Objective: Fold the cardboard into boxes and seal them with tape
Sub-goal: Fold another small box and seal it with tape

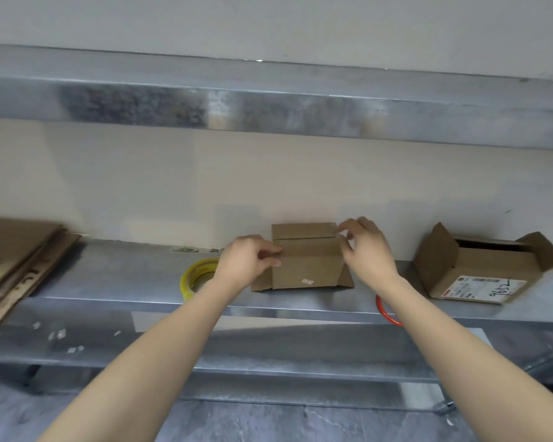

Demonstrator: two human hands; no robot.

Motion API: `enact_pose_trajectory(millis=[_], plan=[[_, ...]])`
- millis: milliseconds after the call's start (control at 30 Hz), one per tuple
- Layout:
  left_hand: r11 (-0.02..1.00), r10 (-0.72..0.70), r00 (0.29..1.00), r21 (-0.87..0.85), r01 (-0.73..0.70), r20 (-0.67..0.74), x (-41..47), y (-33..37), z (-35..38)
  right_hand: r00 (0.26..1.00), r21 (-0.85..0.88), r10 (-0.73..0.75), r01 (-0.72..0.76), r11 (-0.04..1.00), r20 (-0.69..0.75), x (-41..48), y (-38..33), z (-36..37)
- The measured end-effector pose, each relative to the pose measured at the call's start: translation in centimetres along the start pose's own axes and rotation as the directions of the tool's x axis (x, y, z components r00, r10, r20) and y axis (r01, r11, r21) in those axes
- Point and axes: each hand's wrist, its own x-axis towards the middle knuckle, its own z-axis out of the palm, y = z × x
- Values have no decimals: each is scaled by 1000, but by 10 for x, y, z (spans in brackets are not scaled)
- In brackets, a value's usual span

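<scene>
Head view: I judge the small cardboard box (307, 266) light, stiff across its panels but weak at the creases, and likely to slide on the steel table (115, 275). I would take hold at the side edges rather than the flaps. It stands on the table close to the wall, between the hands. The left hand (251, 260) has its grip pinching the box's left edge. The right hand (369, 247) has its grip pinching the top flap's right corner. The board is plain brown with a small white label low on the front, and its lower side flaps are splayed outward. I cannot tell whether any tape is on it. A yellow tape roll (194, 280) lies just to its left.
</scene>
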Motion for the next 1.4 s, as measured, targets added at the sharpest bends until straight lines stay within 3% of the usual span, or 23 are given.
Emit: enact_pose_trajectory(millis=[100, 200, 300, 400, 633, 800, 1067, 1400], plan=[[999, 20, 997, -31, -18, 71, 1, -2, -4, 985, 110, -172, 168, 980, 29, 12, -30, 5], [999, 11, 986, -48, -3, 165, 5, -5, -8, 954, 174, -238, 207, 963, 181, 16, -51, 15], [999, 8, 971, -41, 2, 241, 9, -6, -10, 891, 212, -211, 133, 968, 403, 16, -60, 27], [998, 21, 956, -62, -2, 292, 11, -5, -10, 851, 294, -142, -14, 956, 505, 14, -58, 33], [995, 53, 960, -96, -27, 274, 13, -6, -8, 841, 298, -55, -128, 946, 538, 17, -55, 33], [995, 90, 940, -61, -74, 330, 21, -9, -14, 842, 204, -45, -77, 976, 537, 18, -56, 34], [984, 157, 951, 38, -173, 267, 18, -10, -7, 860, 176, -41, -57, 983, 508, 11, -57, 36], [954, 198, 926, 155, -258, 323, 20, -2, -7, 869, 4, -89, 100, 995, 486, 16, -65, 31]])
